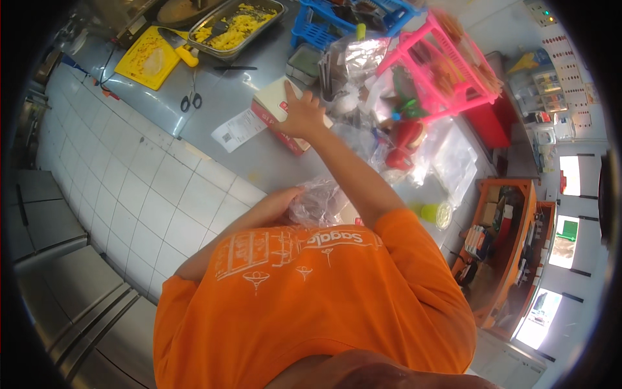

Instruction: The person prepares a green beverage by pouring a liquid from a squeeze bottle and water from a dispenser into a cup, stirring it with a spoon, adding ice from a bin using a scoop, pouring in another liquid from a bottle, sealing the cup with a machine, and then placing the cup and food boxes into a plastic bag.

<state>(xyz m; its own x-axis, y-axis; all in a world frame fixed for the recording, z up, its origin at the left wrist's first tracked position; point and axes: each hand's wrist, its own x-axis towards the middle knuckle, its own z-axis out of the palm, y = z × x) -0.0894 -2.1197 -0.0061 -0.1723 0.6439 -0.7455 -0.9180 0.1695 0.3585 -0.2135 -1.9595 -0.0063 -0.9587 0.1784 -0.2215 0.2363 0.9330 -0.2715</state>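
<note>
My right hand [302, 115] lies on top of a cream and red cardboard box [272, 99], index finger stretched along the lid and the other fingers partly bent. A printed paper slip [238, 130] sits against the box's left side. Close to my chest, my left hand [287, 197] holds a crumpled clear plastic bag [318, 200]; its fingertips are partly hidden by the film. Beside or inside that bag, I cannot tell which, part of another cream box [347, 214] shows. Black-handled scissors [192, 99] rest on the steel table [204, 119], left of the box.
Yellow food fills a metal tray [233, 26] at the back, near a yellow cutting board [150, 58] with a knife [187, 56]. Blue baskets [316, 36], a pink rack [418, 63], plastic bags [454, 155] and a red bottle [406, 143] crowd the right. A green cup [437, 214] stands nearer.
</note>
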